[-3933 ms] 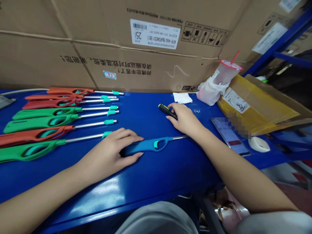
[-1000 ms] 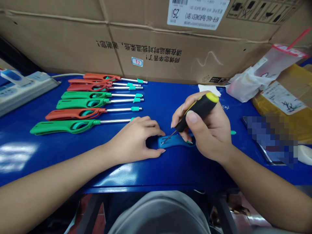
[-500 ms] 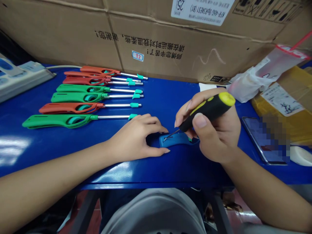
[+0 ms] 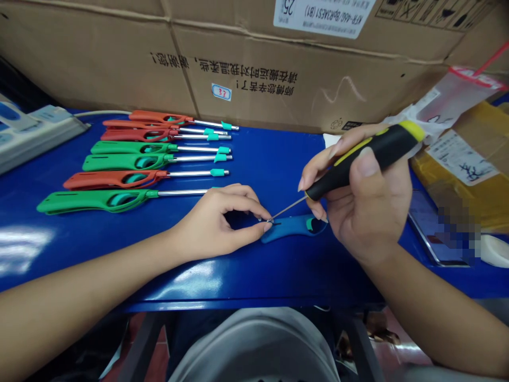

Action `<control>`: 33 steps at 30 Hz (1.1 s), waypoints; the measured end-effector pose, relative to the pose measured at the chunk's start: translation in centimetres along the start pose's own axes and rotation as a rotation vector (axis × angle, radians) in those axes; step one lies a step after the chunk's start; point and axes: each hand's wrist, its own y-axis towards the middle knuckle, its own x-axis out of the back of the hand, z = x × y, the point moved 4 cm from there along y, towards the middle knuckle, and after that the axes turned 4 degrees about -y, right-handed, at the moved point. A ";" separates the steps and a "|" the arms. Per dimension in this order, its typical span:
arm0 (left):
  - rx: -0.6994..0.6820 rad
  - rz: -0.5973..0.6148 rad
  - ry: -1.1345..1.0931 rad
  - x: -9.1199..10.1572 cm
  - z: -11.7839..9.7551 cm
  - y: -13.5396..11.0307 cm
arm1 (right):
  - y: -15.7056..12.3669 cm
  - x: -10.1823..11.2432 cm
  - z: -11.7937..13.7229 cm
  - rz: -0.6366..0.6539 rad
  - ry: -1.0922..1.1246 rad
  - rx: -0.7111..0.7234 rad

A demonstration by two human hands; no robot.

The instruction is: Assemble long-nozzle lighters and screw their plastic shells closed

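Note:
My right hand grips a black and yellow screwdriver by its handle, with the thin shaft slanting down to the left. At its tip, the thumb and forefinger of my left hand are pinched on a tiny metal piece that looks like a small screw, mostly hidden by the fingertips. Just beneath lies a blue lighter body, flat on the table, with a slot near its left end and a teal trigger in the loop at its right end. The tip is above the lighter's left end.
Several red and green long-necked lighters lie in a row at the left on the blue table. A power strip is at the far left. Behind stands a cardboard box. A phone, a bagged cup and a yellow-taped parcel are at the right.
My right hand has drawn the screwdriver up and right, lifting its tip from the lighter's left end. The left thumb and forefinger, apart before, have closed at the tip.

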 end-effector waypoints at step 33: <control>-0.011 0.241 0.344 -1.1 1.0 -0.5 | -1.0 -0.4 -1.0 0.168 -0.161 -0.092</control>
